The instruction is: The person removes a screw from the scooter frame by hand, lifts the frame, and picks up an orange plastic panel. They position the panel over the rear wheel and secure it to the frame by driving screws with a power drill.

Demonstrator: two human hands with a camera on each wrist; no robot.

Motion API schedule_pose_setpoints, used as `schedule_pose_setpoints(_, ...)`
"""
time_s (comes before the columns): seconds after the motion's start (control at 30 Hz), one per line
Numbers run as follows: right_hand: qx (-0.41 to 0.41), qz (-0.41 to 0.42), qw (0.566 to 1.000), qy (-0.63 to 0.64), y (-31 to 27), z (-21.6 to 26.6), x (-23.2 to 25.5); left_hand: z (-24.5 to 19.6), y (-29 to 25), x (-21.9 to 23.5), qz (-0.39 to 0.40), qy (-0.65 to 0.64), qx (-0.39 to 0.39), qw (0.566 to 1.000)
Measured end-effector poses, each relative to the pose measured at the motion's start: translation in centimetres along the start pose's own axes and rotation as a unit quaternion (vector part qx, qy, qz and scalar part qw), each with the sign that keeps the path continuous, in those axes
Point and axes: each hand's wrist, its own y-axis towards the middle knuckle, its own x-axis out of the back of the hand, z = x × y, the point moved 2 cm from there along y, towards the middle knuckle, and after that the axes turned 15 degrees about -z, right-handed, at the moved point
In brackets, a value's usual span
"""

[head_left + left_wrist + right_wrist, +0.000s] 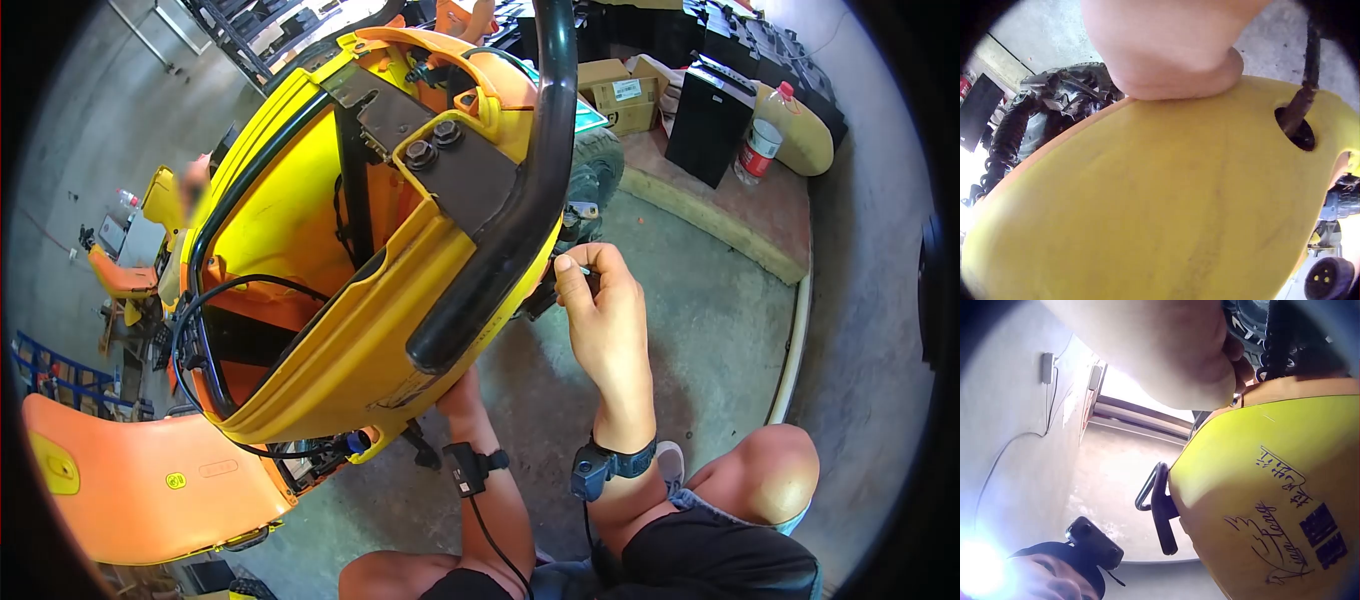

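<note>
The yellow body shell [370, 350] of a vehicle, orange along its edge, fills the middle of the head view. My right hand [610, 325] is at its right side, thumb and curled forefinger pinching a small thin piece [585, 269], too small to identify. In the right wrist view that hand [1172, 356] meets the rim of the yellow panel [1254, 487], which bears printed lettering. Low against the shell is my left hand [462, 395], its fingers hidden behind it. The left wrist view shows the hand [1172, 50] touching the yellow surface [1147, 187].
A thick black bar [500, 240] curves over the shell. An orange seat [170, 485] lies at lower left. Beyond stand a cardboard box [622, 100], a black case [710, 120] and a bottle [760, 145] on a slab [720, 210]. A black cable [245, 285] loops at the left.
</note>
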Motion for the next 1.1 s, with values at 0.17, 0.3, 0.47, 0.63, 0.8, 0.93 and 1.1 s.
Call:
schedule_pose_setpoints(0.17, 0.018, -0.026, 0.999, -0.023, 0.1, 0.2, -0.2, -0.7, 0.7, 0.7, 0.065, -0.064, 0.073, 0.993)
schedule_pose_setpoints(0.3, 0.043, -0.044, 0.997, -0.048, 0.3, 0.1, -0.4, -0.7, 0.8, 0.8, 0.063, -0.073, 0.065, 0.993)
schedule_pose_setpoints(0.47, 0.039, -0.051, 0.995, -0.071, 0.4, 0.0, -0.7, -1.6, 1.3, 1.3, 0.086, -0.064, 0.093, 0.99)
schedule_pose_setpoints(0.63, 0.029, 0.001, 1.0, 0.006, 0.2, 0.1, -0.7, 0.2, -0.1, 0.1, 0.002, -0.02, -0.003, 1.0)
schedule_pose_setpoints(0.8, 0.022, 0.035, 0.998, 0.037, 0.0, 0.4, -0.3, -0.4, 0.5, 0.4, -0.003, -0.009, 0.018, 1.0)
schedule_pose_setpoints(0.93, 0.041, 0.027, 0.999, 0.022, 0.0, 0.1, -0.5, -0.1, 0.4, 0.3, -0.021, -0.005, -0.017, 1.0)
schedule_pose_setpoints(1.1, 0.034, 0.018, 0.999, -0.001, 0.2, 0.7, -0.3, -0.5, 0.6, 0.6, -0.021, -0.007, -0.02, 1.0)
